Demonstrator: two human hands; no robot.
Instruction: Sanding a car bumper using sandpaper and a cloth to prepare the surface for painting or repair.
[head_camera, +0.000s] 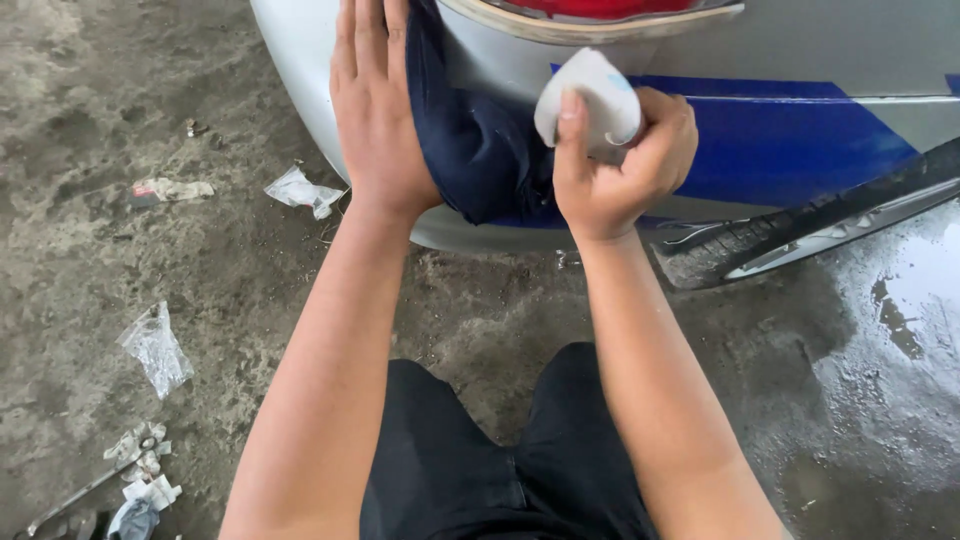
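Observation:
My left hand (375, 110) lies flat, fingers together, pressing a dark navy cloth (480, 150) against a silver vehicle body panel (800, 45). My right hand (625, 165) is closed around a small white pad (590, 95), held against the panel beside the cloth. A blue stripe (790, 140) runs across the panel to the right of that hand. A red light lens (600, 8) shows at the top edge. My knees in black trousers (500, 460) are at the bottom.
A tyre (800, 235) sits under the panel at right, with a wet patch (910, 300) on the concrete floor. Crumpled plastic wrappers (155, 345) and paper scraps (300, 190) litter the dirty floor at left.

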